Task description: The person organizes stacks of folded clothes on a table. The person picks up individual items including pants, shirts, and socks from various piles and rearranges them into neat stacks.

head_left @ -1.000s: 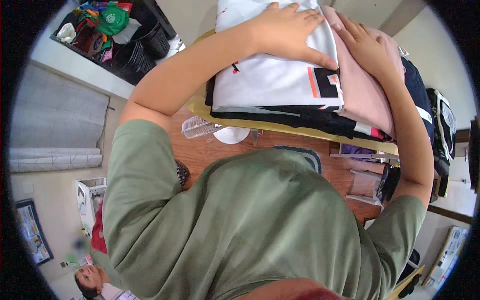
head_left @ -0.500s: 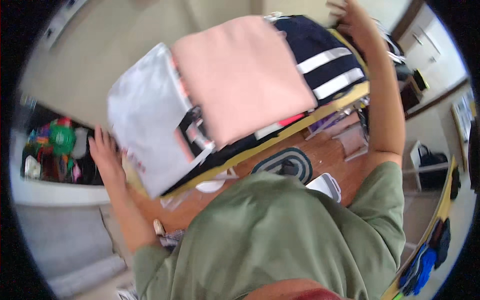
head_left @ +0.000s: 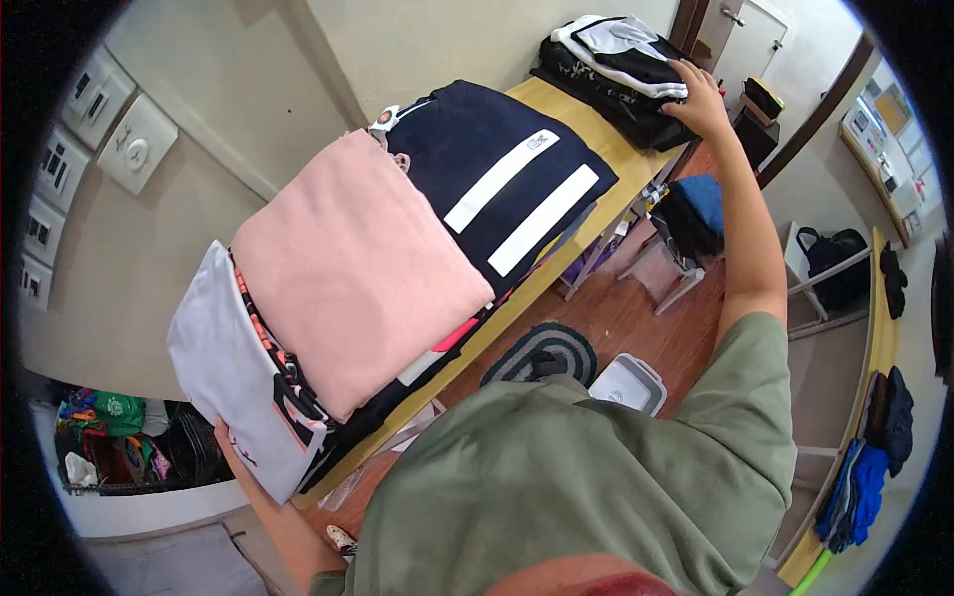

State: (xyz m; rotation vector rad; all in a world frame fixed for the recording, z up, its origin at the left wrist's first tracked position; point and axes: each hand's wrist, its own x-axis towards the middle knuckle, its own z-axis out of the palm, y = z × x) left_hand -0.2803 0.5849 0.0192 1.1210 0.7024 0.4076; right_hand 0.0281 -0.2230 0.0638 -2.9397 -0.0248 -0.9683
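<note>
We judge folding done on pink garment [head_left: 358,268], white garment [head_left: 227,348] leftward, navy garment [head_left: 472,139] rightward; black-and-white pile [head_left: 611,91], farther right, unclear. Right hand [head_left: 703,104] touches pile, fingers spread; left hand [head_left: 226,439], beside white: fingers hidden, state unknown.

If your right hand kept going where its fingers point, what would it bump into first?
Probably the black-and-white clothes pile; the right hand seems to touch its edge, though depth is unclear.

1. From my remote feed, I saw what looked like a room in a home.
2. An oval rug [head_left: 512,363] lay on the wood-look floor [head_left: 636,328].
3. Folded clothes [head_left: 358,268] sat on a long surface [head_left: 562,111]; beyond stood a white door [head_left: 747,58].
</note>
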